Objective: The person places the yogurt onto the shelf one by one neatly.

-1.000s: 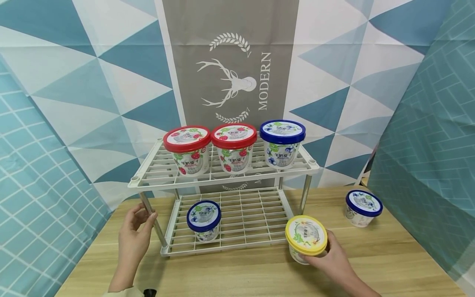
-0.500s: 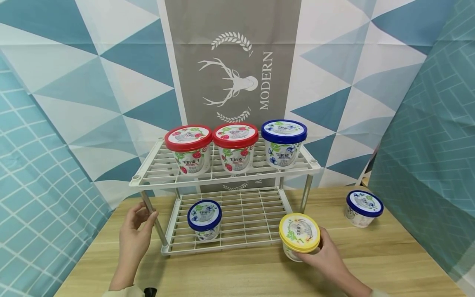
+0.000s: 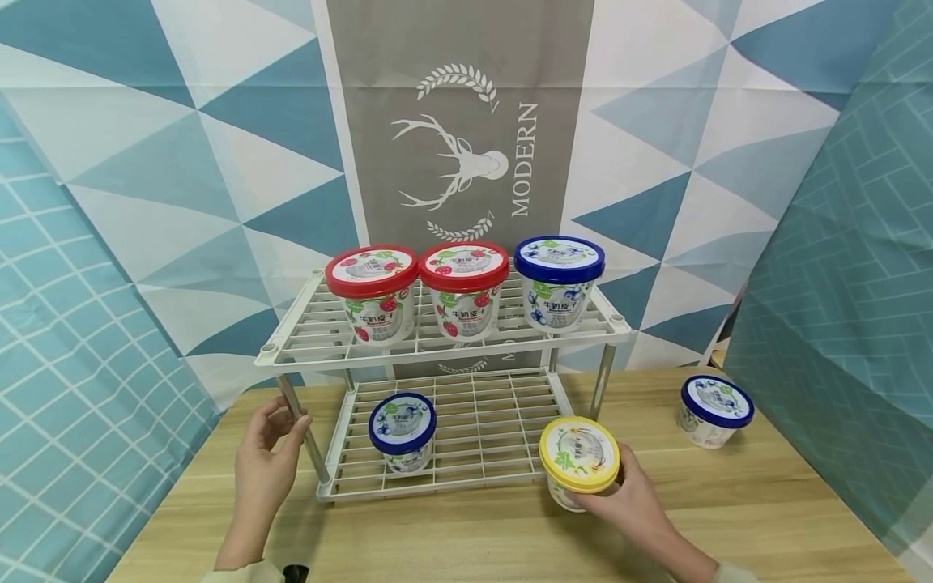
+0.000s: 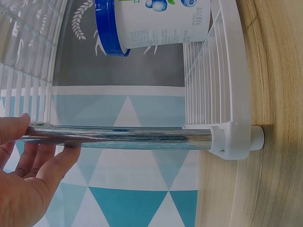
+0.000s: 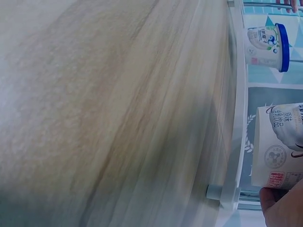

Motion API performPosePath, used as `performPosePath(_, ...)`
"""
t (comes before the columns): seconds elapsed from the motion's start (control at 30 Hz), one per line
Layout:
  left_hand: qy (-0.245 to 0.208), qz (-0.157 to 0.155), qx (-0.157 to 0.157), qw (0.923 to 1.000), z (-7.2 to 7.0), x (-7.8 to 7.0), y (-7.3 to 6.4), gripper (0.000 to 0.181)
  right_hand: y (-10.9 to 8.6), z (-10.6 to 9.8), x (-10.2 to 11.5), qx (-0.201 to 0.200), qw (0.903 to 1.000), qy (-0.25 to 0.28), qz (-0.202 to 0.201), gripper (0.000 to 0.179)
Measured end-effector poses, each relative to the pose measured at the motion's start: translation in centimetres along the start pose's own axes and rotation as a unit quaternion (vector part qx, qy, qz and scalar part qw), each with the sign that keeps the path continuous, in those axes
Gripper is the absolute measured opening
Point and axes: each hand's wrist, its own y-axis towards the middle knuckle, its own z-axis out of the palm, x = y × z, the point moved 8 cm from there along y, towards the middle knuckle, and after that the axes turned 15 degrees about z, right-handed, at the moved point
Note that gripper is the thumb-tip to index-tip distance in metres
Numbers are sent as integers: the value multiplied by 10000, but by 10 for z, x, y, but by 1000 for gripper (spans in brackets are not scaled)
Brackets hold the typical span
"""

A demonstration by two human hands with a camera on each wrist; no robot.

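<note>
My right hand (image 3: 627,502) grips a white tub with a yellow lid (image 3: 580,455) from its right side. In the head view this tub overlaps the front right corner of the lower shelf (image 3: 503,421); the right wrist view shows its printed side (image 5: 277,146). With thumb and fingertips, my left hand (image 3: 268,461) pinches the front left metal post (image 4: 142,138) of the white two-tier rack. A blue-lidded tub (image 3: 402,432) stands on the lower shelf at the left. Up on the top shelf (image 3: 313,336) are two red-lidded tubs (image 3: 373,293) (image 3: 465,290) and a blue-lidded tub (image 3: 560,283).
Another blue-lidded tub (image 3: 717,411) stands on the wooden table (image 3: 437,542), right of the rack. Behind the rack hangs a patterned cloth (image 3: 466,121). Tiled-pattern panels (image 3: 66,364) flank both sides.
My right hand has carried the yellow-lidded tub leftward and slightly upward in the head view, toward the lower shelf. The left hand keeps its place on the post.
</note>
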Motion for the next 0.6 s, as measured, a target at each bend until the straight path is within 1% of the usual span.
performPosePath(0.23, -14, 4, -5, 10000, 0, 0, 0, 36, 1, 4, 4, 1, 10000, 15, -20, 90)
performPosePath(0.4, -22, 18, -15, 10000, 0, -1, 0, 36, 3, 9, 8, 112, 9998, 150, -14, 90)
performPosePath(0.6, -38, 161, -45, 9999, 0, -4, 1, 36, 6, 13, 11, 127, 9997, 200, -32, 92)
